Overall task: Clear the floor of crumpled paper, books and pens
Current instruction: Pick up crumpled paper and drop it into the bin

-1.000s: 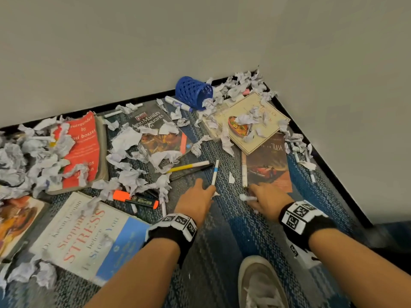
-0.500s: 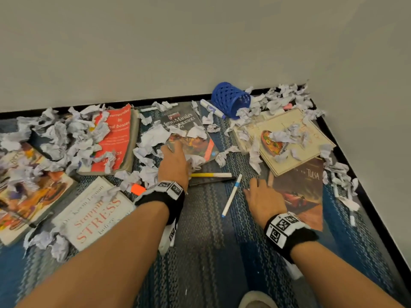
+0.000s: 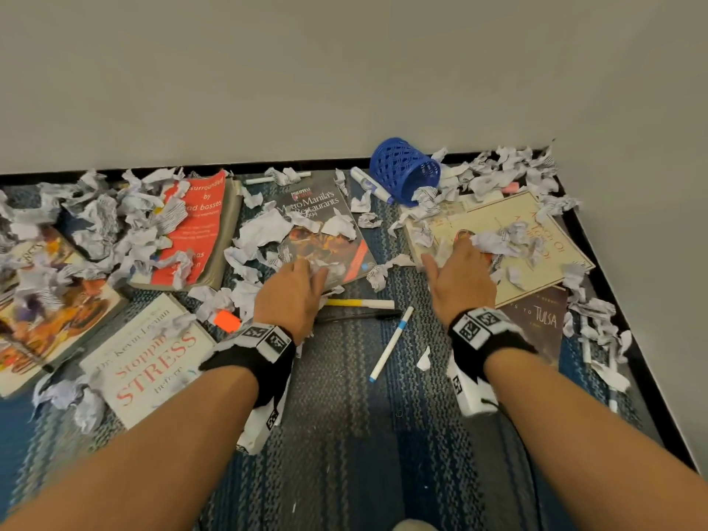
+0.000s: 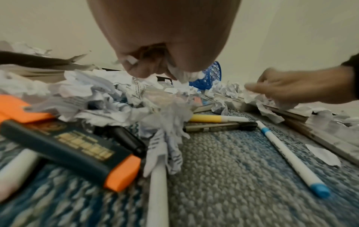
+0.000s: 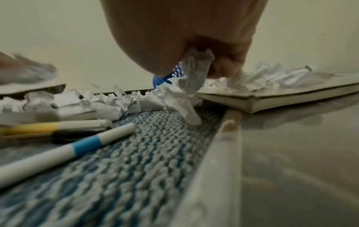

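Both hands clutch crumpled paper (image 3: 498, 239) strewn over books on the carpeted floor (image 3: 344, 415), the left hand (image 3: 289, 297) and right hand (image 3: 459, 277) hiding their curled fingertips from overhead.

Both your hands have left the pens for the paper.
Your left hand (image 3: 292, 291) has moved up onto the restaurant book (image 3: 325, 231) and closes on crumpled paper (image 4: 182, 76); your right hand (image 3: 461, 275) has reached onto the cream book (image 3: 536, 239), gripping scraps (image 5: 196, 72).
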Motion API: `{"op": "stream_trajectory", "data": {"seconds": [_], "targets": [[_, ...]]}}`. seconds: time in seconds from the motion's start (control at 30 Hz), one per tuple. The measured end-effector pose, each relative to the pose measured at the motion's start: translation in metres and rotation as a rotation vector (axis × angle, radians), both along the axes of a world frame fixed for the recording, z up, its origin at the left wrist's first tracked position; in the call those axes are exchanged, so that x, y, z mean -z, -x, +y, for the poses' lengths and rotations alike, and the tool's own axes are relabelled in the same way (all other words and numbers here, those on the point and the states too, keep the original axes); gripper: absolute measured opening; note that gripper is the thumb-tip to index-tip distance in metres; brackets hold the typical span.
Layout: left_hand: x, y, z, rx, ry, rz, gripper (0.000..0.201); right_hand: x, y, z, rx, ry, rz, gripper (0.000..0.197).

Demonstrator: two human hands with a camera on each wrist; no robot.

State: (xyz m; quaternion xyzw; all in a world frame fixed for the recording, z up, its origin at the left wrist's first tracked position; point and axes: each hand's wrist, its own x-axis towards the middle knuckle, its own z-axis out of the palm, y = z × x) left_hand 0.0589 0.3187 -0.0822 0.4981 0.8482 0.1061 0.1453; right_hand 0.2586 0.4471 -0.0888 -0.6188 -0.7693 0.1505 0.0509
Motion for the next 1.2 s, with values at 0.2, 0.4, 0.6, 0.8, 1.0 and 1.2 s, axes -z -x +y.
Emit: {"op": "stream_trajectory", "data": {"seconds": [0.2,0.4,0.6,0.8,1.0,1.2], "targets": [[-0.012,0.031,-0.030,-0.155,-0.169,0.160,0.052,0.010,0.013,0.003,-0.299,-0.083,-0.245,0.023],[0.015,0.052,-0.042,-0.274,-0.155,-0.056,0.060,0.003,0.043,-0.012,-0.499,-0.225,-0.228,0.021],[0.026,0.009,-0.047,-0.040,0.224,-0.041,0.072,0.035,0.061,-0.040,-0.545,0.033,-0.245,0.029],[0.027,0.000,-0.046,-0.002,0.213,0.197,0.043,0.019,0.064,-0.041,-0.438,-0.027,-0.265,0.036],[0.018,0.027,-0.050,0.083,0.063,0.058,0.033,0.022,0.043,-0.025,-0.321,0.099,-0.091,0.043],[-0.020,0.058,-0.031,-0.059,-0.190,-0.072,0.023,0.020,0.039,-0.013,-0.371,0.149,-0.253,0.032]]}}
